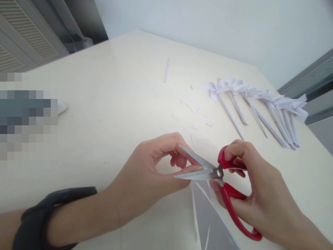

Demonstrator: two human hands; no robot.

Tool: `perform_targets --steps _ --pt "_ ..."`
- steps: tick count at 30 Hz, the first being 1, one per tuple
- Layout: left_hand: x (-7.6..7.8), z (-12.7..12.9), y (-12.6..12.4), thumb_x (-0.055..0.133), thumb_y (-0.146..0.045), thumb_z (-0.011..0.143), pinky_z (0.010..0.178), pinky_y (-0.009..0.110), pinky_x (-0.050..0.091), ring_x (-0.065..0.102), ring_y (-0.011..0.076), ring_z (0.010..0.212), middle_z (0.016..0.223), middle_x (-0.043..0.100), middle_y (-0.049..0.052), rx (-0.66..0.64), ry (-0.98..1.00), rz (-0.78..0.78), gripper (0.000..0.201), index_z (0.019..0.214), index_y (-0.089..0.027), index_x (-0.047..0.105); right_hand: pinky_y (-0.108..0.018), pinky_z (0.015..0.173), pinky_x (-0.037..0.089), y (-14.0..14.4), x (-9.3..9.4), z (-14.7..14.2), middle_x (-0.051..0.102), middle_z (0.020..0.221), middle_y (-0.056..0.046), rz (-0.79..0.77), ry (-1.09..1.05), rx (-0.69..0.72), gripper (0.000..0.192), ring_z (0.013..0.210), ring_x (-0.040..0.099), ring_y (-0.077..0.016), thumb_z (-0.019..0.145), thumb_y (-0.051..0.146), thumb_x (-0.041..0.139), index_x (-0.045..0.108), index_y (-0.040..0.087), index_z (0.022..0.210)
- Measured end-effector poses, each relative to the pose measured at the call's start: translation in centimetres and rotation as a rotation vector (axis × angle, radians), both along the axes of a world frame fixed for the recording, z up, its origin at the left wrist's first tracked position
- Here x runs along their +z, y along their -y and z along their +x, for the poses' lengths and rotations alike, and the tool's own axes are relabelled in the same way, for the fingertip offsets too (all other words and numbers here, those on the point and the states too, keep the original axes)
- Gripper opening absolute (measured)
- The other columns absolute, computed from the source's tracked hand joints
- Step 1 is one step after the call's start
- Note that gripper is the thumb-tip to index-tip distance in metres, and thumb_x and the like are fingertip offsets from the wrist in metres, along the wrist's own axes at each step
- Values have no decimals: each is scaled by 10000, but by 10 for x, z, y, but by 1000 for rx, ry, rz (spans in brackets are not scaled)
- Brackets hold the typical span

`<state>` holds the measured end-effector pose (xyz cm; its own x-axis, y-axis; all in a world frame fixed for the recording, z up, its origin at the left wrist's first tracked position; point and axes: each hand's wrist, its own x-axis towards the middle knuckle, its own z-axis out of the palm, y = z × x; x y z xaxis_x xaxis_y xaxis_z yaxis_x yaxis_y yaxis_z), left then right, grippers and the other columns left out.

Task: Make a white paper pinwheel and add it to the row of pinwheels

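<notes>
My right hand (262,187) grips red-handled scissors (219,173), thumb and fingers through the loops. Their blades are spread and point left, around the spot where my left fingertips are. My left hand (153,173), with a black band on its wrist, has thumb and index finger pinched together on the tip of a folded white sheet of paper (212,215). From the pinch, the paper hangs down to the bottom edge of the view. Whether the blades touch the paper is hard to see.
Several white paper pinwheels (260,95) on rolled paper sticks lie in a row at the right of the white table (117,93). One loose paper stick (167,70) lies farther back. Thin paper scraps (206,122) are scattered beyond my hands. A blurred-out patch covers the left edge.
</notes>
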<state>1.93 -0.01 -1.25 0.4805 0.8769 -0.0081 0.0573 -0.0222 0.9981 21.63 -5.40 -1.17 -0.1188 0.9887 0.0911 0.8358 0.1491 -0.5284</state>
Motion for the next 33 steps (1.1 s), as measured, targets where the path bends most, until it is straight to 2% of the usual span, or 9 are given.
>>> perform_targets --steps 6,15,22,26,30,33 --pt "0 -4 0 654 -83 694 621 216 391 451 106 661 647 504 -62 -65 -32 5 181 614 -209 553 -327 627 480 -1 1 -2 546 792 49 -58 -49 -7 455 652 538 -144 549 26 563 389 275 888" --pt "0 -5 -2 628 -28 680 633 219 397 479 111 673 662 524 -60 -63 -48 1 199 633 -212 570 -335 626 476 1 0 -5 533 765 57 -73 -65 0 400 626 516 -137 608 73 601 388 279 877" --pt "-2 -4 -1 618 -8 665 638 217 400 479 111 679 655 524 -59 -57 -36 -24 209 632 -209 573 -323 604 477 0 -2 -2 532 755 68 -84 -66 -8 464 608 516 -131 545 6 557 389 286 874" --pt "-2 -3 -2 632 -44 686 631 215 398 474 109 672 657 533 -57 -53 -34 -36 177 637 -205 577 -334 644 486 1 1 -2 538 777 54 -80 -70 3 455 636 517 -137 560 15 568 394 282 885" --pt "0 -3 -2 635 -70 702 651 223 408 478 113 687 666 533 -52 -67 -37 -47 155 652 -206 579 -309 576 462 1 7 -5 510 755 41 -129 -51 0 377 626 476 -136 625 82 593 371 274 862" --pt "0 -3 -3 614 -45 697 666 229 414 486 117 700 675 533 -51 -69 -30 -61 173 649 -209 579 -286 547 452 1 9 -8 494 759 36 -170 -66 -9 394 630 462 -133 614 48 568 360 273 862"
